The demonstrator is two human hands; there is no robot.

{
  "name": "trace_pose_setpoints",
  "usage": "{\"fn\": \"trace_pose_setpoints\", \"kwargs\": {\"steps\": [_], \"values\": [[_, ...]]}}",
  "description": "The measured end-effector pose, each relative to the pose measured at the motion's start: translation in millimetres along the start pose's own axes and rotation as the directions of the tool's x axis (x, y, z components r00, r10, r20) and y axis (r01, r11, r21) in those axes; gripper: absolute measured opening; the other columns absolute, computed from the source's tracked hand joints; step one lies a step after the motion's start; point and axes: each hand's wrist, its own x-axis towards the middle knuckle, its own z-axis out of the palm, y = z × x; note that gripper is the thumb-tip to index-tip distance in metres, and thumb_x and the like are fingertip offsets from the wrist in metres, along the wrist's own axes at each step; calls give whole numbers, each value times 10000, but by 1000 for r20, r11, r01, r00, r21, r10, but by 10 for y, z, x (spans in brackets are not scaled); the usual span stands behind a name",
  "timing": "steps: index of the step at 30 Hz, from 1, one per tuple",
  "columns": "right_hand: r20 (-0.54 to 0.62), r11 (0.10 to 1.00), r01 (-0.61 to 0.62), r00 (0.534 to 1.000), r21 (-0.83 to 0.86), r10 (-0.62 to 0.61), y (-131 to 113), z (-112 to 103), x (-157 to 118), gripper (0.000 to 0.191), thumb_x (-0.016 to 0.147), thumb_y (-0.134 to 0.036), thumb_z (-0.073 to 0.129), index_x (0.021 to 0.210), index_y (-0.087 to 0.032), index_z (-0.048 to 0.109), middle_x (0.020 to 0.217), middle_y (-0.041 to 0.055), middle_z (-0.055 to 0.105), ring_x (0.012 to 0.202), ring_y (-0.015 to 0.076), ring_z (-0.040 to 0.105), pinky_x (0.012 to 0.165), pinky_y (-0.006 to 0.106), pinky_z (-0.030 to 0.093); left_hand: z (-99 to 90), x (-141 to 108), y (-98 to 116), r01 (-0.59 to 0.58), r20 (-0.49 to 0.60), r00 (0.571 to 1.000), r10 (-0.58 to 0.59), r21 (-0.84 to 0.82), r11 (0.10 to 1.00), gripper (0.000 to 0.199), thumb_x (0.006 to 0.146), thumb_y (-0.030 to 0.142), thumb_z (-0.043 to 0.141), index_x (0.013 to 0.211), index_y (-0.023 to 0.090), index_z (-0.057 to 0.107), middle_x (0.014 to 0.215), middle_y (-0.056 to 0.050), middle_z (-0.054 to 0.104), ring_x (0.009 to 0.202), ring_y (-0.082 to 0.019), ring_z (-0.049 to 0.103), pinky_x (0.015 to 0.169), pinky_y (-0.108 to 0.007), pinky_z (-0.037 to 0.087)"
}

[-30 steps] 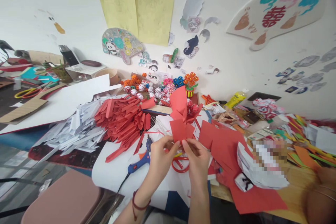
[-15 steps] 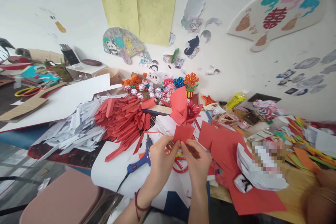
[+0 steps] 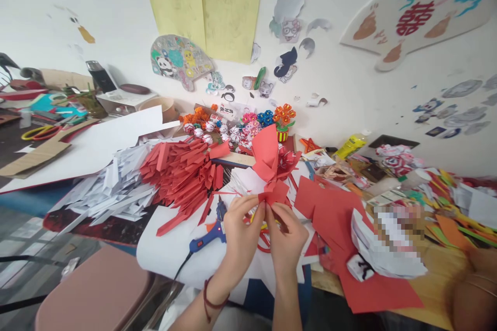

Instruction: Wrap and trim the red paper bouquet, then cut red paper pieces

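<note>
Both hands meet over the white sheet, pinching a small red paper piece [image 3: 276, 193] by its lower edge. My left hand [image 3: 241, 227], with a dark red cord at its wrist, is closed on the paper's left part. My right hand [image 3: 287, 232] closes on it from the right, fingertips nearly touching the left ones. Left of my left hand lies a blue glue gun [image 3: 207, 238]. Partly hidden under the hands are red-handled scissors [image 3: 264, 242]. Just beyond stands a folded red paper wrap [image 3: 265, 155] with red and white paper balls beside it.
Red strips [image 3: 182, 173] and white strips [image 3: 116, 181] are heaped left. Red sheets [image 3: 336, 217] and crumpled white paper [image 3: 382, 253] lie right. Another person's arm [image 3: 471, 284] shows at the right edge. A pink chair [image 3: 93, 295] stands front left; paper flowers [image 3: 248, 124] line the wall.
The red piece has tipped and now looks creased at its lower edge between my fingertips. My hands have drawn slightly closer together. The camera view has shifted slightly.
</note>
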Motion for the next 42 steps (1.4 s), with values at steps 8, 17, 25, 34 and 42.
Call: {"fn": "trace_pose_setpoints", "kwargs": {"steps": [8,17,25,34,42], "values": [[187,965,-234,960,116,211,-18,-92,107,166,825,-330,659,787,-178,712,832,56,683,743,174,634,645,269,529,-78,102,-18,54,136,990,-48,-40,998,162,857,220,591,838,186,748,976,-86,693,932,-209,607,696,-273,449],[384,836,-483,847,262,369,111,-233,197,250,764,-400,718,773,-152,750,590,35,660,513,132,565,493,248,456,-205,204,-76,169,318,938,-135,-82,982,211,809,360,676,879,178,756,877,-64,721,679,-133,560,566,-216,419],[361,826,-497,846,266,392,-17,-228,164,201,740,-361,746,778,-164,753,565,16,660,485,123,577,465,228,435,-171,171,-36,227,355,924,-143,-208,951,242,779,387,717,878,170,758,850,-66,695,711,-134,541,579,-209,414],[369,874,-412,878,258,305,-173,-264,107,195,839,-360,652,810,-180,723,713,31,700,600,141,618,558,244,501,-131,103,26,181,203,971,-130,-256,950,206,838,350,659,798,153,700,828,-56,664,773,-151,580,639,-232,439],[249,936,-299,936,187,250,-254,-200,39,137,825,-329,686,809,-194,707,798,25,680,694,148,640,608,232,526,-47,4,35,184,109,982,-155,-345,920,213,862,346,641,769,155,637,792,-28,606,717,-126,540,689,-257,448]]}}
